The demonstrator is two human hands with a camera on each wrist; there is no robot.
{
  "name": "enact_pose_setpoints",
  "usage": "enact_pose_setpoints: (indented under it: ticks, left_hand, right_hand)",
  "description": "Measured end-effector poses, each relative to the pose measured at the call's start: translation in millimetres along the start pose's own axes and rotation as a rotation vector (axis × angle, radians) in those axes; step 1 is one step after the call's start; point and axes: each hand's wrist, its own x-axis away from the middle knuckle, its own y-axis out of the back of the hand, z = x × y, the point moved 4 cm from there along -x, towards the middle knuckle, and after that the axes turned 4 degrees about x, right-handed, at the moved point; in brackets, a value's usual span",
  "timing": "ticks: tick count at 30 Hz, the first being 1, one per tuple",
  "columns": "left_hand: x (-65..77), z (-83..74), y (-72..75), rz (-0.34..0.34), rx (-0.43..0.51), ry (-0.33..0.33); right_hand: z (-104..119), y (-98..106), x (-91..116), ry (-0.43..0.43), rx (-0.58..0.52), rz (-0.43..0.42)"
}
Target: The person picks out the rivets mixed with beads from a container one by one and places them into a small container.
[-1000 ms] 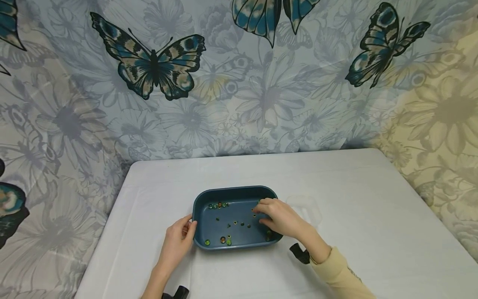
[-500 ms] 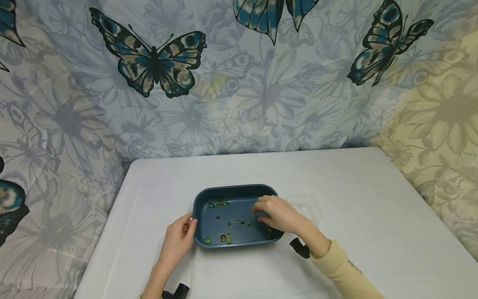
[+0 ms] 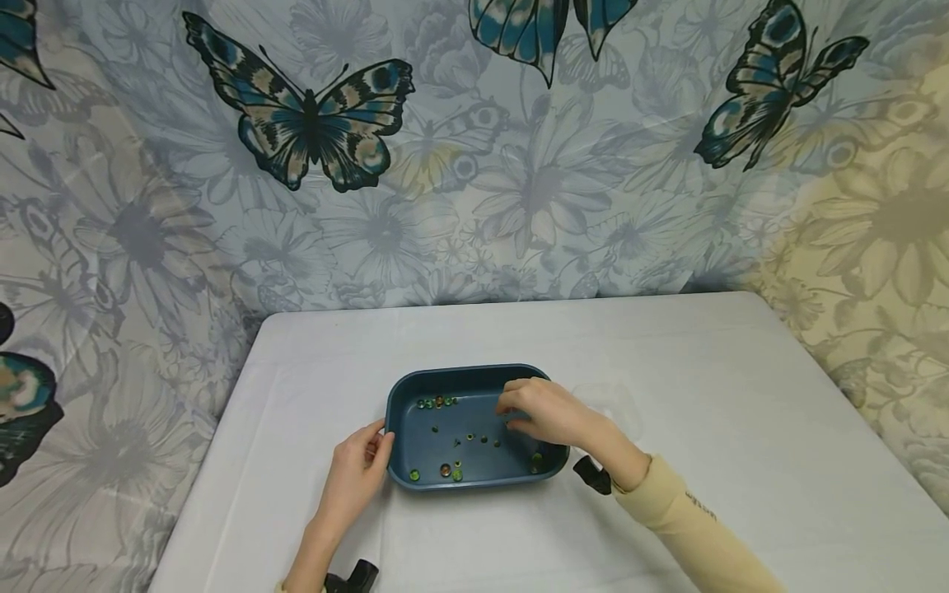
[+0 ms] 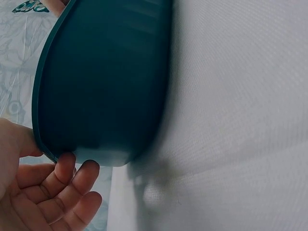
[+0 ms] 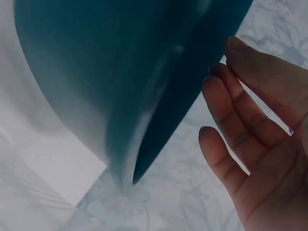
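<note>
A dark blue rectangular tray [image 3: 474, 486] with rounded corners stands on the white table. Green and amber round beads [image 3: 446, 470] of different sizes lie scattered over its bottom, several in a row near the far left. My left hand [image 3: 352, 473] holds the tray's left end; in the left wrist view its thumb and fingers meet around the rim [image 4: 36, 96]. Over the right half of the tray hovers my right hand [image 3: 547, 412], its fingers loosely bent and pointing down, with a gap showing between thumb and fingers. In the right wrist view the hand [image 5: 260, 130] appears beside the tray wall.
A clear, hardly visible plastic container [image 3: 619, 403] lies right of the tray, behind the right hand. The white table [image 3: 741, 428] ends at the back before a hanging cloth [image 3: 534, 214] printed with butterflies and flowers. Black camera mounts [image 3: 591, 475] sit at both wrists.
My right hand has lifted slightly and moved toward the far side of the tray, its fingers drawing a little closer together. The left hand keeps its hold on the tray.
</note>
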Motion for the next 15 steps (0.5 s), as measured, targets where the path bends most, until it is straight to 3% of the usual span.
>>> enact_pose_setpoints:
  ticks: [15]
  left_hand:
    - [0.0, -0.4, 0.2, 0.016, -0.003, 0.03]
  right_hand:
    - [-5.1, -2.3, -12.7, -0.006, -0.039, 0.06]
